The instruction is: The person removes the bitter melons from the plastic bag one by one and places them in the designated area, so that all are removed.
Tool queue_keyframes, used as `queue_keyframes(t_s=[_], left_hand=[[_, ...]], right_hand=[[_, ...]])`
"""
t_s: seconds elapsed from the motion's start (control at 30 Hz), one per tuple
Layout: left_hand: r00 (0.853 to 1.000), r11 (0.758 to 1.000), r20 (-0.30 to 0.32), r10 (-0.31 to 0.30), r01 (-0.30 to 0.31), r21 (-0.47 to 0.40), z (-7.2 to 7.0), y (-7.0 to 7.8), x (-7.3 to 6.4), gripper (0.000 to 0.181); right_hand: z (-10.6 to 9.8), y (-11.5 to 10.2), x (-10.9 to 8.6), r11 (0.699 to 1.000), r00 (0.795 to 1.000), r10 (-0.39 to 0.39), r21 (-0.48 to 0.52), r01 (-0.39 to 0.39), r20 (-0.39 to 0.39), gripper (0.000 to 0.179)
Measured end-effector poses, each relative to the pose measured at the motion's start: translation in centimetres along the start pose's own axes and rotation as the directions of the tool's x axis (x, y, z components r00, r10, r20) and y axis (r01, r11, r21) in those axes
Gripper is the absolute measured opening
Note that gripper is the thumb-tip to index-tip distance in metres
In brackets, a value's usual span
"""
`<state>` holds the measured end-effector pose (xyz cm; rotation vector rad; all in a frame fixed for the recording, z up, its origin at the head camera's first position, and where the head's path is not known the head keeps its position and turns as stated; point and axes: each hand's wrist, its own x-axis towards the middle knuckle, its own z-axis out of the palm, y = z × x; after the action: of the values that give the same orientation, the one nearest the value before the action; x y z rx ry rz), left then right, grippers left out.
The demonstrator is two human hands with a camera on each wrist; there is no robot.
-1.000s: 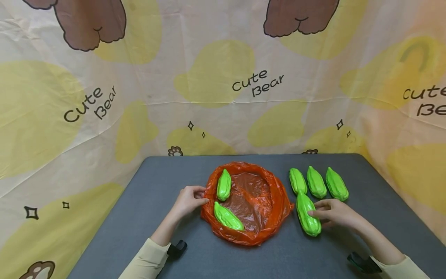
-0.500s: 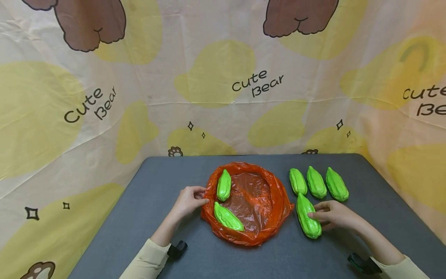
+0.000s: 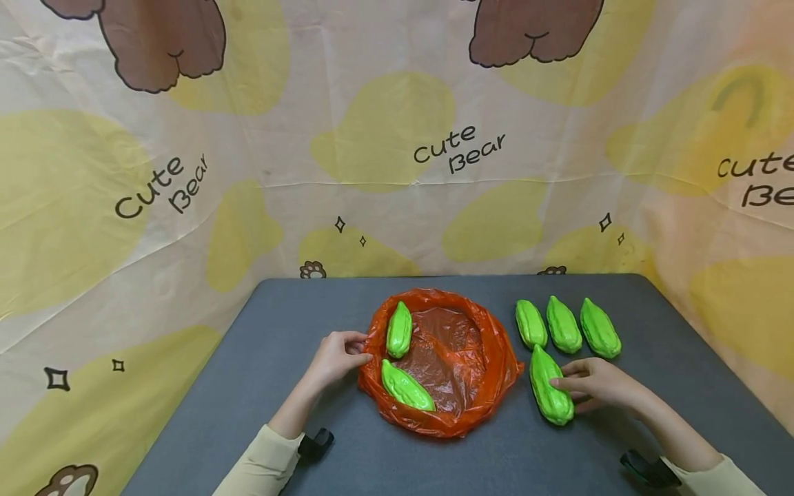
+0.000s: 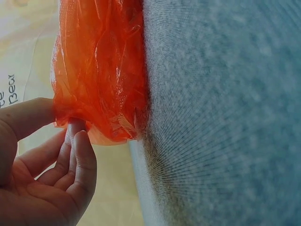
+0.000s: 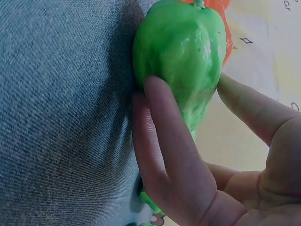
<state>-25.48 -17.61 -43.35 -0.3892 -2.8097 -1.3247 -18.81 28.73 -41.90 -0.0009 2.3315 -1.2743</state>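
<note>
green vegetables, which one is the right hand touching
The green vegetable outside the plastic bag, nearer than the row of three; the right hand touches only this one.

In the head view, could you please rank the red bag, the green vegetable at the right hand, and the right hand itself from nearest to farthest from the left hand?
1. Red bag: nearest, its left rim pinched by the left hand.
2. Green vegetable: to the right of the bag.
3. Right hand: farthest, on the vegetable's right side.
</note>
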Motion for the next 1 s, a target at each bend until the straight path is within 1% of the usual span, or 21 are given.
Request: queue_keyframes(t_s=[0.47, 0.63, 0.83, 1.0], left_hand=[[1.000, 1.000, -0.002, -0.027, 0.027, 0.000, 0.0, 0.0, 0.2, 0.033], [1.000, 1.000, -0.003, -0.023, 0.023, -0.001, 0.0, 0.0, 0.2, 0.033], [1.000, 1.000, 0.004, -0.027, 0.027, -0.001, 0.0, -0.2, 0.3, 0.032], [1.000, 1.000, 0.002, -0.027, 0.027, -0.007, 0.0, -0.1, 0.2, 0.032]], right_hand=[[-0.3, -0.1, -0.1, 1.000, 1.000, -0.012, -0.004, 0.012, 0.000, 0.072], [-0.6, 0.0, -0.2, 0.999, 1.000, -0.030, -0.012, 0.030, -0.004, 0.069], [-0.9, -0.1, -0.4, 0.998, 0.998, -0.050, -0.027, 0.050, -0.025, 0.065], [-1.5, -0.7, -0.8, 0.997, 0.997, -0.060, -0.045, 0.058, -0.053, 0.064]])
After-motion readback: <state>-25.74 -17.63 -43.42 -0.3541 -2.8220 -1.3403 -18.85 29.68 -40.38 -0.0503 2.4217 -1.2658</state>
